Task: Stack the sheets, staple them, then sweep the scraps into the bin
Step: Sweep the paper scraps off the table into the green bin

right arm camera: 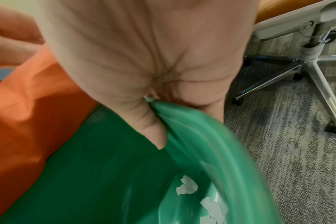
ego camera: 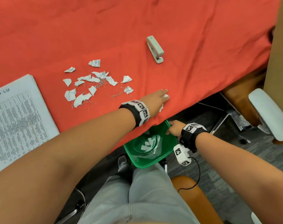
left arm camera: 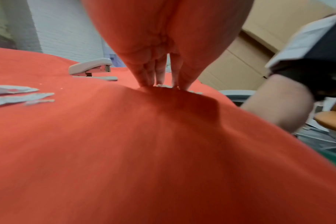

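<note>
My left hand (ego camera: 160, 97) lies flat on the red cloth near the table's front edge, straight fingers (left arm camera: 159, 75) pressing on a few white paper scraps (ego camera: 166, 96). My right hand (ego camera: 174, 128) grips the rim of a green bin (ego camera: 137, 162) held just below the table edge, thumb (right arm camera: 153, 133) inside the rim (right arm camera: 192, 121). A few scraps (right arm camera: 186, 186) lie in the bin's bottom. Several torn scraps (ego camera: 89, 88) and loose staples are scattered left of my left hand. The stacked printed sheets (ego camera: 18, 120) lie at the far left. A grey stapler (ego camera: 155, 49) sits further back.
The red cloth (ego camera: 137, 16) covers the table and hangs over its front edge. An office chair (ego camera: 265, 113) with a white armrest stands at the right, its wheeled base (right arm camera: 307, 72) on the grey carpet. My legs and an orange chair seat (ego camera: 194, 196) are below.
</note>
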A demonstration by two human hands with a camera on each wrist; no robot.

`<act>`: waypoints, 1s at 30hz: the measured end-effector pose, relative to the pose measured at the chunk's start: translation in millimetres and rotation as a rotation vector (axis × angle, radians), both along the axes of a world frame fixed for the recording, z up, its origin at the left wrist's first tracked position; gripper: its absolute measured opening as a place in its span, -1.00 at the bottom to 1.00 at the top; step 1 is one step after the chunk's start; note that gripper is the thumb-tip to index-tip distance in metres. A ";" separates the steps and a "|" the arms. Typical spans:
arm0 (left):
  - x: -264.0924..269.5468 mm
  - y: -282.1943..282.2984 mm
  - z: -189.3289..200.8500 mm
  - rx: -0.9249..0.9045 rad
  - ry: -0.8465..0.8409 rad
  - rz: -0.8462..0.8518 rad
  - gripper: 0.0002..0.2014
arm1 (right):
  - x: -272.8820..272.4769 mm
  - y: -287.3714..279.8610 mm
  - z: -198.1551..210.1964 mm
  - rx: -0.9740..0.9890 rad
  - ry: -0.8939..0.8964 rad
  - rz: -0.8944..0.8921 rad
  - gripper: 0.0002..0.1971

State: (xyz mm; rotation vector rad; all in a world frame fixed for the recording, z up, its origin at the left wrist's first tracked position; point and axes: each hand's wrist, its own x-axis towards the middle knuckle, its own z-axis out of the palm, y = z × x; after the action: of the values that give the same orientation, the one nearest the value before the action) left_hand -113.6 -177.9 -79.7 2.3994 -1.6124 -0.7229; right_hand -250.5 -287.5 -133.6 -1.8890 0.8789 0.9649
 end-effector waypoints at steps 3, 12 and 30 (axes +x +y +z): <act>-22.8 31.2 6.5 -0.053 0.029 0.015 -0.48 | 0.6 -6.0 -2.2 -0.025 0.002 0.009 -0.62; -74.5 86.3 13.6 0.080 0.139 -0.007 -0.58 | -0.6 -8.4 -11.2 -0.034 0.051 0.024 -0.70; -0.4 93.4 10.2 0.043 0.006 0.465 -0.30 | 10.2 -1.7 -9.5 -0.033 0.047 0.045 -0.62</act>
State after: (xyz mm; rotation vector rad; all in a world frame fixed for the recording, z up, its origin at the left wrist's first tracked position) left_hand -113.9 -84.5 -69.6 2.6497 -0.9781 -0.6746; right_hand -240.3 -289.2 -143.2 -1.9289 0.8880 1.0317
